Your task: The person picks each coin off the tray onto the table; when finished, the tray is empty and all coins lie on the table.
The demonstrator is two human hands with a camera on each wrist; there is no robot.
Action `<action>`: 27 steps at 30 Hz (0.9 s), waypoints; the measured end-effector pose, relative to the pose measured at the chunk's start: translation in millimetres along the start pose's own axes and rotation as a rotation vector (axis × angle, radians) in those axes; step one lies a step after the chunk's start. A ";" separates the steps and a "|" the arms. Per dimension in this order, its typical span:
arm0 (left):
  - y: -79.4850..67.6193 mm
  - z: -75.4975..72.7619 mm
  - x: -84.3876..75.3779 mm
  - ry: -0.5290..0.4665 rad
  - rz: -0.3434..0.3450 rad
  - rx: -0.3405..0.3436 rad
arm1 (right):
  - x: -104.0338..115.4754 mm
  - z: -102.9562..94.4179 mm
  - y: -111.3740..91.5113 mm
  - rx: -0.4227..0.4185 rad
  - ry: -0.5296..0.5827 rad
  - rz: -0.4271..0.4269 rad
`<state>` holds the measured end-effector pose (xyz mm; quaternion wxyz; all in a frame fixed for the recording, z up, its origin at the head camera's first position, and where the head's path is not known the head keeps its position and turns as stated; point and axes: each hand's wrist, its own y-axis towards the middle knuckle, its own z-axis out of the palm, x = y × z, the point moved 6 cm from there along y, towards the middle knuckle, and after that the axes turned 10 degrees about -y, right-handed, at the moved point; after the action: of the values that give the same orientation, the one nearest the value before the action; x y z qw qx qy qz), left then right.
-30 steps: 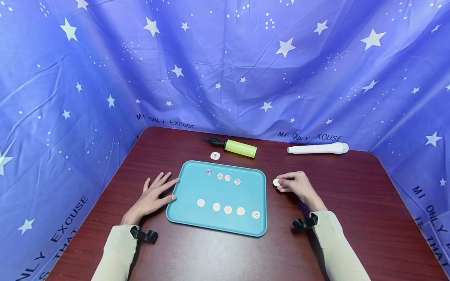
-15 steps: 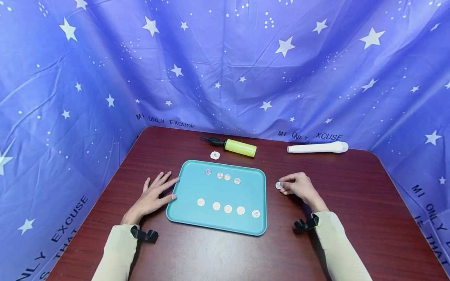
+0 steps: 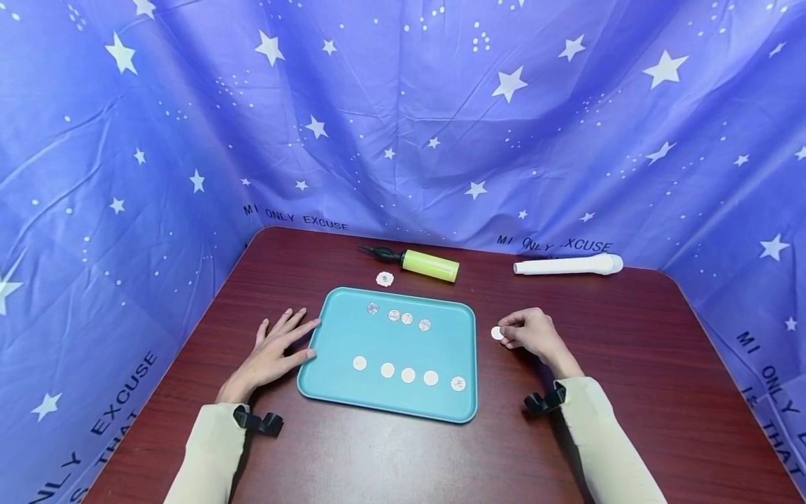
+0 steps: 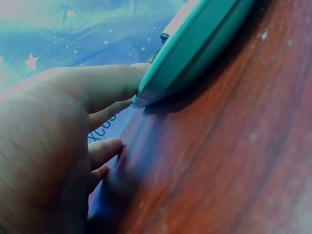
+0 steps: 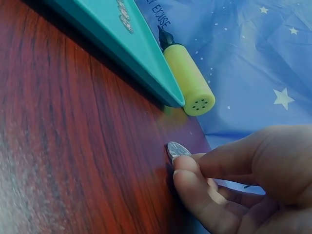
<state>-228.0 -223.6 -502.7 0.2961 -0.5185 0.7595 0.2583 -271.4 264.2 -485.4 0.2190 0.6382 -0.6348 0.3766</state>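
Note:
A small round disc (image 3: 497, 333), thin and with a patterned grey face in the right wrist view, is pinched between thumb and fingertips of my right hand (image 3: 534, 333). That hand is just over the table, right of a turquoise tray (image 3: 390, 343). My left hand (image 3: 271, 357) lies with fingers spread at the tray's left side; in the left wrist view its fingertips touch the tray rim (image 4: 168, 63). On the tray lie two rows of discs: patterned ones (image 3: 407, 318) in the far row, and mostly plain cream ones (image 3: 408, 376) in the near row, with a patterned disc (image 3: 457, 383) at its right end.
Behind the tray lie a yellow-green hand pump (image 3: 431, 266) with a black nozzle and a scallop-edged piece (image 3: 385, 279). A white wand-shaped object (image 3: 568, 264) lies at the back right. Blue starry cloth (image 3: 403, 126) hangs around the dark red table (image 3: 378, 462).
The disc in my right hand has tilted back and forth: pale, then grey and patterned, now pale again. The right hand has shifted only slightly. My left hand and the tray have stayed still.

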 end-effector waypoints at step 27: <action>-0.1 -0.6 1.9 -0.017 -0.019 0.017 | 3.0 3.1 6.8 -0.027 -0.072 0.006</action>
<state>-228.5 -225.2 -503.6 0.3094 -0.5211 0.7541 0.2530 -277.7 259.3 -486.4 0.2037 0.6464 -0.6491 0.3455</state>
